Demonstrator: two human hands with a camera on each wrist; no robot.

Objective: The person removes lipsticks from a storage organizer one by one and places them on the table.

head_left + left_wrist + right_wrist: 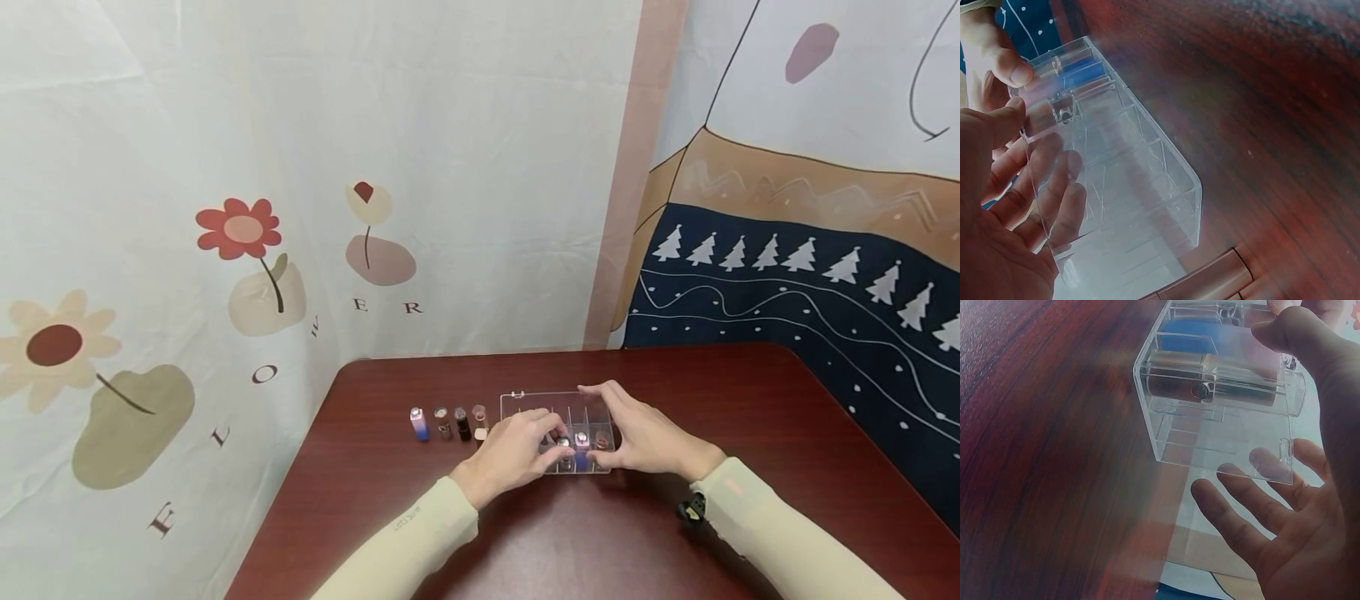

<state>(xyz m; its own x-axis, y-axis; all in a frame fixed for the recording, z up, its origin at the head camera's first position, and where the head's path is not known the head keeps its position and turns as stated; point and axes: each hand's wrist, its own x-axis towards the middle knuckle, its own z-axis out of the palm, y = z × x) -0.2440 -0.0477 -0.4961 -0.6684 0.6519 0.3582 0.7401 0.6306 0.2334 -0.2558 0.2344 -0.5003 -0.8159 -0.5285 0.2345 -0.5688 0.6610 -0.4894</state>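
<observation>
A clear compartment box [525, 400] stands on the table with lipsticks upright in its right-hand slots. My left hand [510, 450] reaches over its front, thumb and forefinger pinching the top of a clear-ended lipstick [1063, 109] in a slot. Spanning the right end of the box, my right hand [648, 437] holds it with the thumb in front and fingers behind. Beside the right thumb is a pink and blue lipstick [582, 446]. A brown lipstick with a clear casing [1210, 381] occupies a slot near the right end. The left hand partly hides the middle slots.
Left of the box, a pink and blue lipstick [418, 423], a brown tube [443, 423], a dark tube [462, 423] and a clear-topped tube [480, 417] stand in a row on the brown table [360, 500]. Printed cloth [487, 208] hangs behind the table.
</observation>
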